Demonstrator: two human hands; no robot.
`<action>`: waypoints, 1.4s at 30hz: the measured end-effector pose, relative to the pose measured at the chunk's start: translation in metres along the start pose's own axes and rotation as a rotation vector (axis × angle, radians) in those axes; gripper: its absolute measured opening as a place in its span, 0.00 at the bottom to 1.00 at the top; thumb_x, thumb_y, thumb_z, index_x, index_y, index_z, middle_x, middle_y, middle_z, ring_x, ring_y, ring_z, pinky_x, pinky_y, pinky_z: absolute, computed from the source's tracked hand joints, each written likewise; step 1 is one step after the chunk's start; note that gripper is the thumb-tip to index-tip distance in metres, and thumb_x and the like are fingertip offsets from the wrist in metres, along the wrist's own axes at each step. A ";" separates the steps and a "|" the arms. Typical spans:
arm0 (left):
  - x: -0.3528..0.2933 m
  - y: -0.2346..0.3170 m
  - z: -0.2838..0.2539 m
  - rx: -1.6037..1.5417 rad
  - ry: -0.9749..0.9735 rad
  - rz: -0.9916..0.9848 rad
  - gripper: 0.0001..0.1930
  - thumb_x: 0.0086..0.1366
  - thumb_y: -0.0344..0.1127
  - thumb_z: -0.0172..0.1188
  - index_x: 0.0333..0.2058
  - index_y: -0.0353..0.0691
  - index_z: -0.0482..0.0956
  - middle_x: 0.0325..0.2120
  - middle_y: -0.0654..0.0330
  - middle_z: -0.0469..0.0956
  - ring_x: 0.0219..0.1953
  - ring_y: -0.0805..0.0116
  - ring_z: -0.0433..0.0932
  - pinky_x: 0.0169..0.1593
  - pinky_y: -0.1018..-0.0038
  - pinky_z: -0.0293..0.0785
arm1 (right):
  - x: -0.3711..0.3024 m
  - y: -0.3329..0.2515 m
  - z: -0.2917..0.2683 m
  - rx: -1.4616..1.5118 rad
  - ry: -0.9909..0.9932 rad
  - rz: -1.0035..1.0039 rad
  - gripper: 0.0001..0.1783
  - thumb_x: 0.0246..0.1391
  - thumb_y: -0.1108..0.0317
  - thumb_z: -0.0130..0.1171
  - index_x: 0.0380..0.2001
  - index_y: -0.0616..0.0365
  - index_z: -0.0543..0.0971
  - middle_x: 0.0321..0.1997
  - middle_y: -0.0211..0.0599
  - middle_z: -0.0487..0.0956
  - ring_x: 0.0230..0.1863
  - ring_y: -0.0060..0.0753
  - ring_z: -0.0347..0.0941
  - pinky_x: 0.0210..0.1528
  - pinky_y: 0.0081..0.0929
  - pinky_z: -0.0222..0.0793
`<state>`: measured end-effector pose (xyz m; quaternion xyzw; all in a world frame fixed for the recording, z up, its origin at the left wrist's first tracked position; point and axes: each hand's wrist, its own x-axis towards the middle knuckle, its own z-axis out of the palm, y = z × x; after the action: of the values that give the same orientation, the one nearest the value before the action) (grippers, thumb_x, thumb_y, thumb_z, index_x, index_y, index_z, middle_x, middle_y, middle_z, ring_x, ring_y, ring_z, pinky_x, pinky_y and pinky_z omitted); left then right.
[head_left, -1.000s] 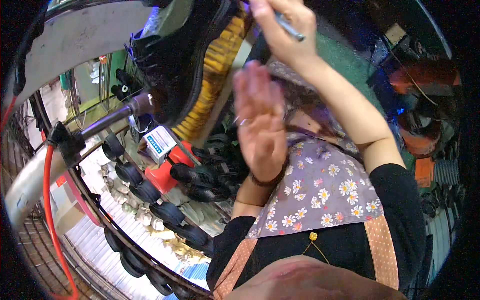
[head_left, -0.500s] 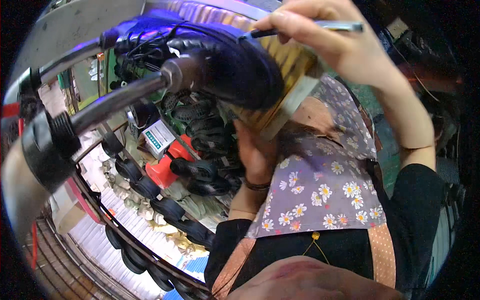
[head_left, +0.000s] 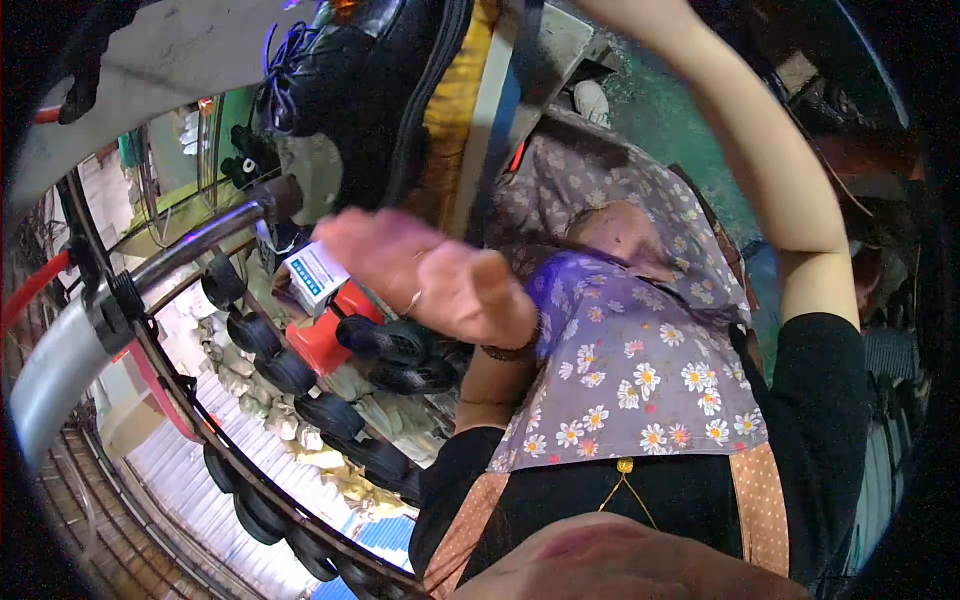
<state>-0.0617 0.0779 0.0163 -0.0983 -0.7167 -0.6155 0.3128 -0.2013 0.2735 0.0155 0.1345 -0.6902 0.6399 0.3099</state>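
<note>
A black lace-up shoe (head_left: 385, 85) stands at the top of the view with its toe cut off by the upper edge. Its loose laces hang on the left side. Beside its sole is a yellow-brown worn block (head_left: 455, 130) with a pale edge. Just below the shoe, my left hand (head_left: 430, 280) is slightly blurred, its fingers stretched toward the left and the thumb apart, holding nothing visible. My right arm rises on the right, and only the wrist end of my right hand (head_left: 640, 12) shows at the top edge; its fingers are out of view.
A metal tube arm (head_left: 215, 235) with a thick grey sleeve reaches in from the left. A curved rack of black shoes (head_left: 325, 412) runs below it. Near my left hand are a white-and-blue box (head_left: 318, 272) and an orange-red object (head_left: 325, 335). A floral apron (head_left: 640, 380) covers my lap.
The shoe has swung up and turned from its sideways position. My left hand has come from beneath the block into full view. My right hand, which held a pen-like tool, has moved up out of frame.
</note>
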 end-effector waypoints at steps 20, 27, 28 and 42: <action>0.003 -0.035 -0.021 -0.404 -0.040 -0.529 0.33 0.64 0.50 0.58 0.58 0.29 0.64 0.57 0.52 0.68 0.59 0.63 0.66 0.63 0.63 0.60 | -0.079 -0.054 0.087 0.251 -0.108 -0.059 0.24 0.50 0.59 0.67 0.47 0.55 0.70 0.58 0.49 0.72 0.61 0.50 0.66 0.63 0.44 0.57; -0.013 -0.050 -0.037 0.447 -0.200 -0.331 0.26 0.72 0.45 0.43 0.64 0.40 0.57 0.62 0.58 0.64 0.58 0.72 0.67 0.59 0.74 0.65 | -0.069 -0.063 0.132 -0.067 -0.060 -0.258 0.12 0.54 0.64 0.53 0.39 0.58 0.68 0.60 0.54 0.70 0.65 0.56 0.62 0.68 0.54 0.51; -0.015 -0.053 -0.039 0.511 -0.227 -0.298 0.25 0.73 0.44 0.42 0.64 0.42 0.57 0.62 0.59 0.64 0.58 0.73 0.67 0.58 0.75 0.67 | -0.069 -0.066 0.134 -0.070 -0.033 -0.266 0.10 0.54 0.66 0.52 0.38 0.58 0.68 0.59 0.53 0.71 0.64 0.56 0.63 0.68 0.53 0.52; -0.005 -0.054 -0.014 0.503 -0.082 -0.180 0.34 0.63 0.38 0.59 0.64 0.37 0.57 0.54 0.54 0.72 0.50 0.63 0.75 0.55 0.68 0.70 | -0.065 -0.074 0.100 0.068 0.140 -0.024 0.31 0.30 0.69 0.68 0.41 0.52 0.65 0.47 0.52 0.70 0.48 0.63 0.69 0.59 0.54 0.61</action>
<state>-0.0811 0.0539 -0.0299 0.0216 -0.8651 -0.4387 0.2422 -0.1334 0.1524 0.0372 0.1083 -0.6430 0.6672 0.3602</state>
